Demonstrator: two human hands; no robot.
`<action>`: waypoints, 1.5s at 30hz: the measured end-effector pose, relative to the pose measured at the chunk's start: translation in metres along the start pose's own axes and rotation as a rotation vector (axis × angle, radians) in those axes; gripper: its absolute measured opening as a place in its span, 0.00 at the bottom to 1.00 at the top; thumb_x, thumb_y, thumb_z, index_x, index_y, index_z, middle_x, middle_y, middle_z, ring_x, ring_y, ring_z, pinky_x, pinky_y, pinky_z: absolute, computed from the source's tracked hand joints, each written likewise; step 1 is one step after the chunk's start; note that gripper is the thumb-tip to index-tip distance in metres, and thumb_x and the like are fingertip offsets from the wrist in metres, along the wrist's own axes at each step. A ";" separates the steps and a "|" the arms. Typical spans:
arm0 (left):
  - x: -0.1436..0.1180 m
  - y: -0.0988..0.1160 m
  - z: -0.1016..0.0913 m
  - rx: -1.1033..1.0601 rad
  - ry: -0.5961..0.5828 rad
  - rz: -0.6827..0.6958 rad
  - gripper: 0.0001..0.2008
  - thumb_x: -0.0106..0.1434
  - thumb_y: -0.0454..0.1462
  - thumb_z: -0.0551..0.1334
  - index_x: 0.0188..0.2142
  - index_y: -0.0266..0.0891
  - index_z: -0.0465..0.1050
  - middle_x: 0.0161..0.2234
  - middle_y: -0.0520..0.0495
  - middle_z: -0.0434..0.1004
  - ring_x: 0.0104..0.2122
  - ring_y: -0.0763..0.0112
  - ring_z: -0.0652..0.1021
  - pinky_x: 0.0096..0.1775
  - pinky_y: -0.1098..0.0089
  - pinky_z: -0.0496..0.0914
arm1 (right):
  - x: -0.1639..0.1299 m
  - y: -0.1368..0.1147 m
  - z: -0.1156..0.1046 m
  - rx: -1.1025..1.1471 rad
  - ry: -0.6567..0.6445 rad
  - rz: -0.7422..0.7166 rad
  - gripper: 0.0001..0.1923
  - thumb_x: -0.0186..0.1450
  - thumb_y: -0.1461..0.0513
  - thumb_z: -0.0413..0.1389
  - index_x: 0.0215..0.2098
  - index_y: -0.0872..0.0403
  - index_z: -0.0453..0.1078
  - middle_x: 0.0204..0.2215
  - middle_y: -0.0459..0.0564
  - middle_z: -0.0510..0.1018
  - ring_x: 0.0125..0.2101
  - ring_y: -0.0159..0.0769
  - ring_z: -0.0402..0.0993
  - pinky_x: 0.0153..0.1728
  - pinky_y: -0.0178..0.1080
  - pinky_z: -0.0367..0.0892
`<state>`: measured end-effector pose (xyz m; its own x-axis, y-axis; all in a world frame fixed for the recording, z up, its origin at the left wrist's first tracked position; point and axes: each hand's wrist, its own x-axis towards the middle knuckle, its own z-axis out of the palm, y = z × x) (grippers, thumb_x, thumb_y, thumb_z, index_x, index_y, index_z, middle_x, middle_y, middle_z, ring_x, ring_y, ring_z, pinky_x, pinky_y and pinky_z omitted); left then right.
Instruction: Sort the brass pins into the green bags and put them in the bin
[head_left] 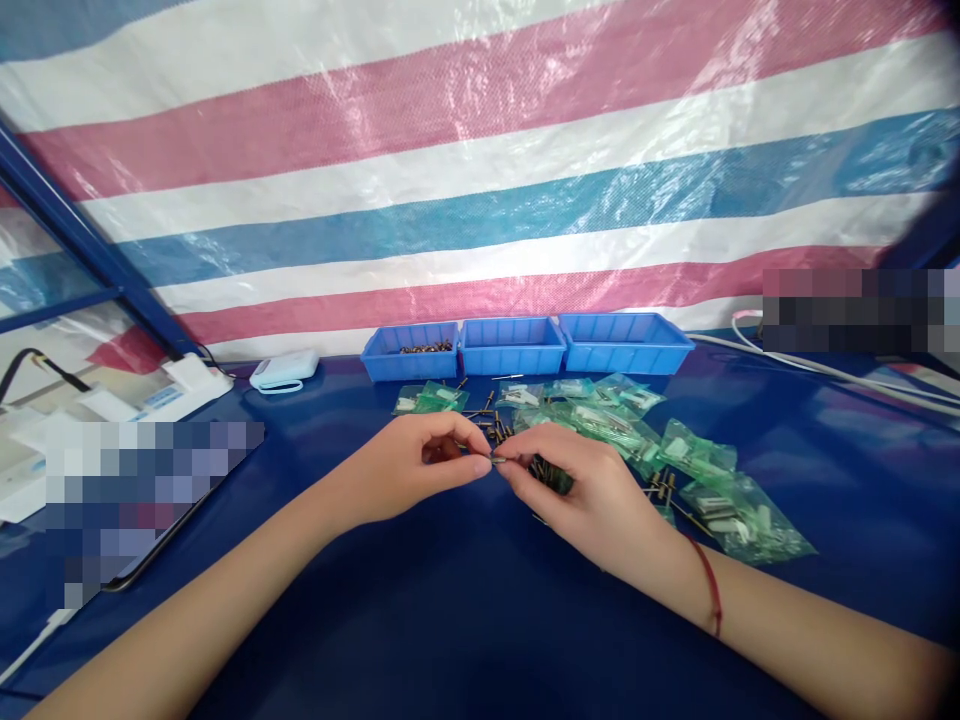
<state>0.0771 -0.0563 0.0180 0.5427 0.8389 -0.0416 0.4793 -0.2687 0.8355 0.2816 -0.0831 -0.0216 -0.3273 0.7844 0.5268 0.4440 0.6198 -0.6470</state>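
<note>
Here, a small dark metal pin (pixel 496 460) is pinched between the fingertips of both hands above the dark blue table covering (pixel 465 600). The left hand (pixel 420 470) is curled nearly closed, its thumb and forefinger pressed together on the left end of the pin. The right hand (pixel 577 495) is likewise curled, its thumb and forefinger closed on the other end, and a small bundle of further dark pins (pixel 551 476) is held under its remaining fingers against the palm. A thin red cord bracelet (pixel 711 585) is worn on the right wrist.

Just behind the hands, loose brass-coloured and dark pins (pixel 491 420) are scattered on the covering. Beside and behind them, to the right, a spread of small green-tinted clear plastic bags (pixel 697 470) with white parts inside is laid out, reaching to the right of the right forearm. Farther back, three shallow blue plastic bins (pixel 525 345) are lined up side by side against the striped pink, white and blue woven tarpaulin (pixel 480 150); small brown parts can be seen in the left bin, while the contents of the other two cannot be made out. A white handheld device (pixel 283 370) is lying to the left of the bins. A white cable (pixel 825 370) is run along the far right of the table.
</note>
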 end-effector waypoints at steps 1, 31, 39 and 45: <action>-0.001 0.000 0.000 0.011 0.001 -0.001 0.09 0.61 0.43 0.63 0.37 0.41 0.73 0.26 0.55 0.69 0.25 0.75 0.68 0.28 0.74 0.62 | 0.000 -0.001 0.000 0.005 -0.005 -0.011 0.05 0.64 0.65 0.55 0.37 0.52 0.73 0.33 0.48 0.79 0.34 0.35 0.74 0.38 0.39 0.69; 0.059 -0.021 -0.057 0.745 0.781 0.465 0.07 0.64 0.35 0.59 0.41 0.36 0.71 0.35 0.46 0.77 0.32 0.69 0.76 0.37 0.69 0.70 | 0.003 -0.004 -0.001 0.023 0.120 0.016 0.07 0.64 0.67 0.53 0.39 0.54 0.73 0.32 0.46 0.78 0.31 0.29 0.74 0.34 0.31 0.68; 0.050 -0.035 -0.047 0.839 0.410 0.576 0.07 0.64 0.33 0.57 0.40 0.38 0.73 0.38 0.47 0.77 0.40 0.66 0.75 0.46 0.65 0.68 | 0.001 -0.004 0.001 0.029 0.087 0.011 0.09 0.64 0.68 0.52 0.39 0.53 0.72 0.34 0.47 0.78 0.33 0.31 0.74 0.37 0.34 0.69; 0.010 -0.037 -0.021 0.828 0.083 0.501 0.09 0.64 0.36 0.58 0.43 0.38 0.73 0.39 0.44 0.76 0.40 0.64 0.74 0.44 0.65 0.69 | 0.000 -0.004 0.002 0.017 0.077 0.019 0.09 0.63 0.68 0.52 0.39 0.53 0.73 0.34 0.47 0.78 0.35 0.33 0.75 0.39 0.35 0.70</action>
<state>0.0505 -0.0279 -0.0024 0.7806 0.5589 0.2796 0.5569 -0.8252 0.0945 0.2784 -0.0855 -0.0196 -0.2534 0.7927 0.5545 0.4356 0.6052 -0.6663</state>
